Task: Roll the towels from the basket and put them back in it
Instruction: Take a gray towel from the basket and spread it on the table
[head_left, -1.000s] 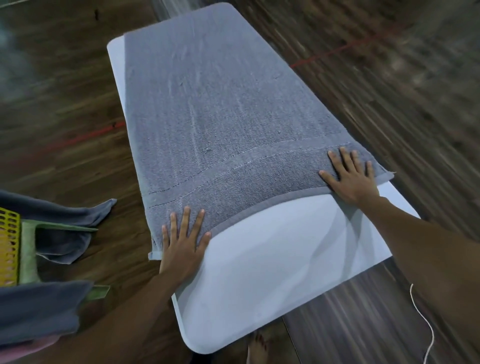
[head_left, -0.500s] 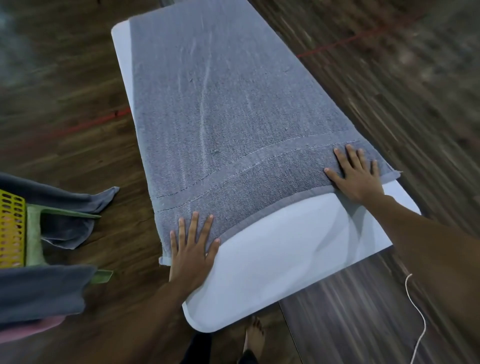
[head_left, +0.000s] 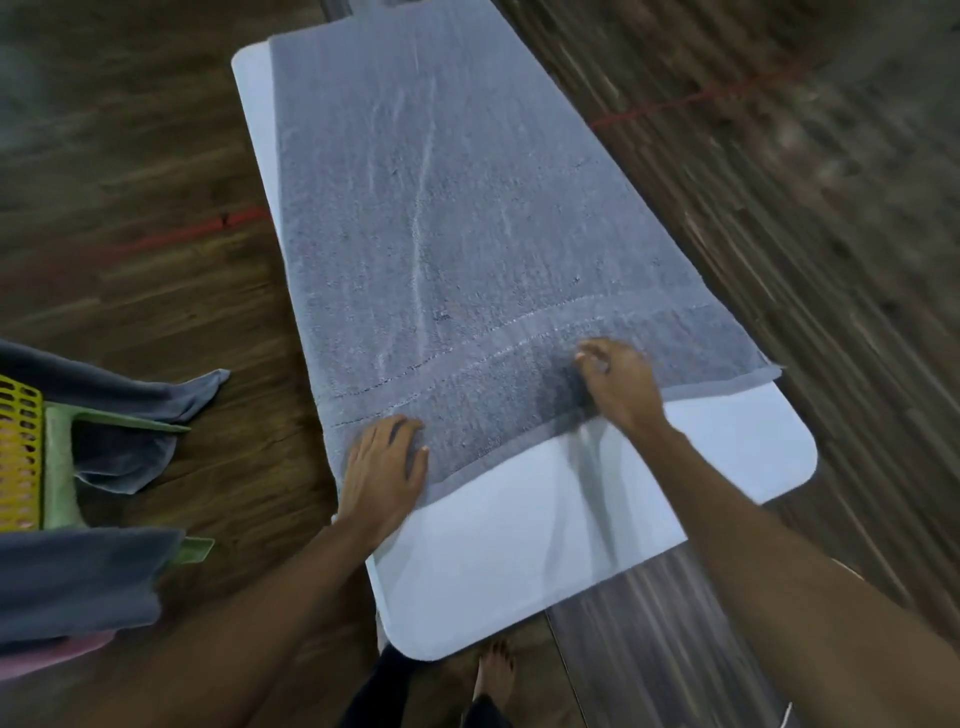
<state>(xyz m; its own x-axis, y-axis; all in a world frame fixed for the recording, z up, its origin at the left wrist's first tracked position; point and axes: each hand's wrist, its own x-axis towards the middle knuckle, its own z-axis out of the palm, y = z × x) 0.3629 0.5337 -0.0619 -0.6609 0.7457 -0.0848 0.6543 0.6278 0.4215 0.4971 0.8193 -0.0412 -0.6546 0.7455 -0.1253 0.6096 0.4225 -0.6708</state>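
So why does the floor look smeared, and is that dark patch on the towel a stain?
Head view: motion blur streaks the dark wooden plank floor and smears the right hand, the left hand is sharper; the patch is the right hand's shadow across the grey terry towel and white table; the wide lens seems to bow the table's edges.

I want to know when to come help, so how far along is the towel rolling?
Done: one grey towel lies spread flat on the white table. In hand: the left hand and right hand sit at its near hem, fingers curled; no roll shows yet. Left: rolling it, plus the draped towels on the basket.
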